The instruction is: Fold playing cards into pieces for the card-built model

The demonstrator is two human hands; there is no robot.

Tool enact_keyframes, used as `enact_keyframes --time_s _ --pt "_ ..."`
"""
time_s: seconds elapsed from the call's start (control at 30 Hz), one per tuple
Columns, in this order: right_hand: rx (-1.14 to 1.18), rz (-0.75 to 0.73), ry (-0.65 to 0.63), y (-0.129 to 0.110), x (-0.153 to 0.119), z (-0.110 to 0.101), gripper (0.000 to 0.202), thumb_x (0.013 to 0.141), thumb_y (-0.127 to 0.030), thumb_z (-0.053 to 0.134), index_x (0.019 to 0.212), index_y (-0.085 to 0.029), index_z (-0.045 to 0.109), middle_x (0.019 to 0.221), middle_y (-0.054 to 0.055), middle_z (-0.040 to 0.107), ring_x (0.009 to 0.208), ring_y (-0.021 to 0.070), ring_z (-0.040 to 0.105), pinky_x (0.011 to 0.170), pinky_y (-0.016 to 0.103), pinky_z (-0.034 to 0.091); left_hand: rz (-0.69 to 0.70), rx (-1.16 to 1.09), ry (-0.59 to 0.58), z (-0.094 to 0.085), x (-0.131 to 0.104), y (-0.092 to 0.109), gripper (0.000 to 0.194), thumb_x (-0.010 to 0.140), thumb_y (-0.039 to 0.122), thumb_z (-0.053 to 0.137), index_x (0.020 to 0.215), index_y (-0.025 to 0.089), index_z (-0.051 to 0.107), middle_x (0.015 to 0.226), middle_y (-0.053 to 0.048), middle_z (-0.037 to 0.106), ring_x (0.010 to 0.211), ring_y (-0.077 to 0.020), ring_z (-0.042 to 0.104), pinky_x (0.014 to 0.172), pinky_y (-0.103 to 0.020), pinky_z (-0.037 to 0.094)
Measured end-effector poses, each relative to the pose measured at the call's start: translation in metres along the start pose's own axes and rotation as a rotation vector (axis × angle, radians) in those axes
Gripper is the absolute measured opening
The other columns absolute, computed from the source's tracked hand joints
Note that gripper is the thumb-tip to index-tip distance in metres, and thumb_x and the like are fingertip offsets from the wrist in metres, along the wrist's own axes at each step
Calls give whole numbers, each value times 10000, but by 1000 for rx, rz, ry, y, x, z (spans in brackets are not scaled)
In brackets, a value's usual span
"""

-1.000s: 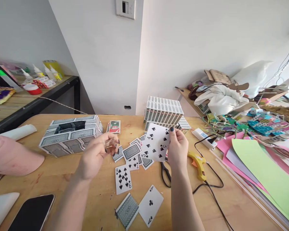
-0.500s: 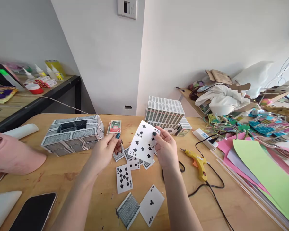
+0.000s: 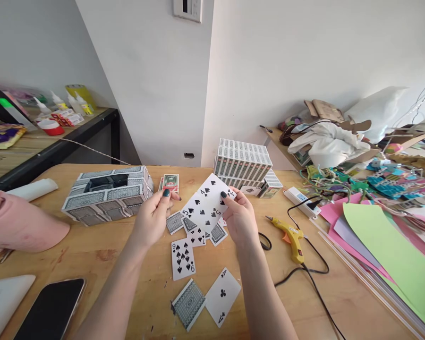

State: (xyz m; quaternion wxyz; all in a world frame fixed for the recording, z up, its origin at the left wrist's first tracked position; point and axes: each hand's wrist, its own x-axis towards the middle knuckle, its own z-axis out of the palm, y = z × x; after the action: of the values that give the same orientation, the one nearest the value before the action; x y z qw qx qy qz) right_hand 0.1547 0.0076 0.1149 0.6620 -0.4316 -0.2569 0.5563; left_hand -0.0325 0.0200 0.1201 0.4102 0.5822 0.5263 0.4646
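Observation:
My right hand (image 3: 239, 215) pinches two overlapping playing cards (image 3: 202, 208), a four and a five of spades, face up with the thumb on top. My left hand (image 3: 156, 215) hovers left of the cards, apart from them, its thumb drawn against curled fingers; I see nothing in it. Below the held cards lie a seven of spades (image 3: 197, 237), a nine of spades (image 3: 183, 259) and several face-down cards (image 3: 174, 222). Nearer me are another face-down card (image 3: 189, 304) and an ace of clubs (image 3: 223, 297).
A hollow box covered in cards (image 3: 104, 198) stands left, with a card pack (image 3: 171, 181) beside it. Stacked card blocks (image 3: 242, 160) stand at the back. A yellow glue gun (image 3: 288, 238) and its cable lie right, near coloured paper (image 3: 386, 255). A phone (image 3: 51, 309) lies front left.
The two held cards have turned, the five's end swinging to the left and upward. My left hand has moved slightly left and up, its fingers more tucked in.

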Motion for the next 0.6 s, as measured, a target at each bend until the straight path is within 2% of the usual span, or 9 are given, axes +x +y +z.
enact_keyframes --time_s 0.07,0.1,0.17,0.23,0.3,0.4,0.5,0.6 --pt "-31 0 -1 0 -1 1 304 642 -291 693 899 -202 558 832 22 646 649 137 603 489 227 451 -1 -26 51 1 0 1 405 859 503 378 786 171 597 474 62 291 398 -90 280 416 -221 234" --pt "-49 -1 -8 1 -2 2 307 655 -300 684 916 -202 554 839 27 646 643 137 601 465 220 434 3 12 44 2 -1 2 432 862 523 357 797 176 604 472 56 308 409 -98 309 428 -224 251" --pt "-88 -10 -27 2 -3 3 289 688 -318 657 927 -205 542 832 28 641 631 134 595 438 209 409 20 135 -16 4 -2 5 419 840 539 403 894 193 632 542 23 458 504 -127 437 491 -229 326" --pt "-140 -26 -61 3 -4 4 250 726 -339 621 915 -206 525 801 20 632 616 130 588 446 210 412 52 282 -101 8 -3 7 377 781 517 524 983 219 636 734 -13 588 665 -160 526 578 -240 380" --pt "-248 -64 -121 4 -5 4 216 753 -349 593 895 -204 517 764 11 624 614 133 588 487 228 442 110 413 -106 11 -4 6 289 757 460 578 858 204 664 775 -21 589 680 -158 522 586 -243 378" --pt "-569 -275 -201 -1 -8 3 171 754 -295 599 895 -206 560 839 27 644 768 168 611 666 294 495 255 559 -28 16 -6 2 268 804 363 537 653 171 647 672 -11 518 594 -127 469 551 -241 345" --pt "-926 -598 -246 -7 -13 3 173 767 -241 607 939 -236 623 954 46 662 938 206 586 842 353 452 484 695 48 19 -10 1 225 842 308 502 799 191 689 656 -9 501 606 -127 471 571 -246 337" --pt "-1110 -726 -324 -9 -20 6 136 834 -241 540 903 -238 658 890 54 684 853 200 613 796 329 459 685 860 138 22 -15 4 219 859 260 481 903 209 690 597 0 473 596 -137 463 572 -263 320"
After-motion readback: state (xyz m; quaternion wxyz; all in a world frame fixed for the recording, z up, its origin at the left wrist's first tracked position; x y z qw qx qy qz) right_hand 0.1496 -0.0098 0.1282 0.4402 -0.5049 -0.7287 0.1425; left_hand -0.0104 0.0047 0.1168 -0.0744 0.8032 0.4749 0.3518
